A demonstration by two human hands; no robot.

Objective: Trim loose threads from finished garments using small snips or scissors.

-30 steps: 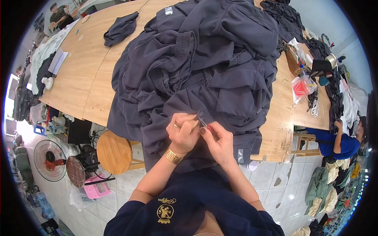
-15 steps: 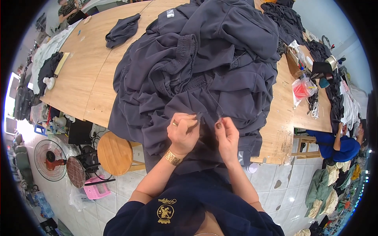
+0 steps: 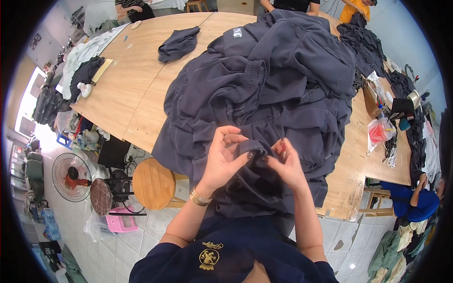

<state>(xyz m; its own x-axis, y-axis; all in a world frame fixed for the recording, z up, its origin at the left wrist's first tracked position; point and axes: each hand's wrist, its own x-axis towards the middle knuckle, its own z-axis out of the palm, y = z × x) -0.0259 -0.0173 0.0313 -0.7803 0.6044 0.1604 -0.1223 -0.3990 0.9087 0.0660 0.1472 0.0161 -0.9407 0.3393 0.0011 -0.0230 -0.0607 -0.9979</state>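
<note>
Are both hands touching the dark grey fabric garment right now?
Touching. The head view shows the left hand and right hand both pinching a fold of the dark grey fabric garment between their fingers.

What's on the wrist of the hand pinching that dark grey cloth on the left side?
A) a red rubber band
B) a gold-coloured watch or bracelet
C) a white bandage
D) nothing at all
B: the left hand, gripping the dark grey garment opposite the right hand, has a gold-coloured band around its wrist.
</note>
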